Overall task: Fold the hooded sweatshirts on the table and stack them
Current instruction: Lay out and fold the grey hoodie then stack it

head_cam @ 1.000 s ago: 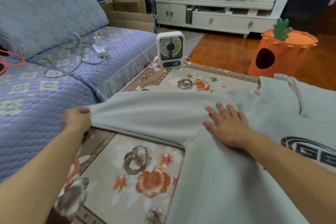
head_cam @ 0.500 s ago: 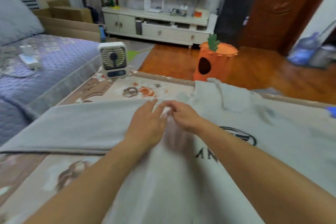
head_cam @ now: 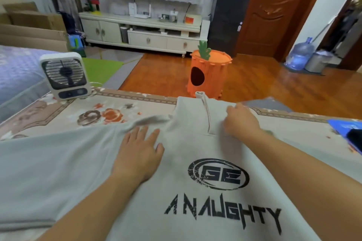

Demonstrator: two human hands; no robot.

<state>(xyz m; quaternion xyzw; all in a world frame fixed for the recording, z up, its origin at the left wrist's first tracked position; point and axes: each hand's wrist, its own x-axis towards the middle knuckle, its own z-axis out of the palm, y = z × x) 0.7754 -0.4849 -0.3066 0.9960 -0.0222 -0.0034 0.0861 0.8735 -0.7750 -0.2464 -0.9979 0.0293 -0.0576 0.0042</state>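
Note:
A light grey hooded sweatshirt (head_cam: 195, 201) lies front-up across the table (head_cam: 121, 103), its black "GE A NAUGHTY" print facing me and its hood (head_cam: 192, 111) at the far edge with a drawstring hanging down. One sleeve (head_cam: 49, 152) stretches out to the left. My left hand (head_cam: 139, 152) rests flat, fingers spread, on the shoulder area of the sweatshirt. My right hand (head_cam: 241, 121) lies on the right side of the hood, fingers slightly bent on the cloth; it is blurred, and I cannot tell whether it pinches the fabric.
A small white desk fan (head_cam: 65, 76) stands at the table's far left corner. A blue and black item (head_cam: 350, 133) lies at the table's right edge. Beyond the table stands an orange carrot-shaped bin (head_cam: 207, 74) on the wood floor; a bed (head_cam: 17, 70) lies to the left.
My hands were together at the left shoulder; now the left one lies flat there and the right has gone to the hood. My view has swung right.

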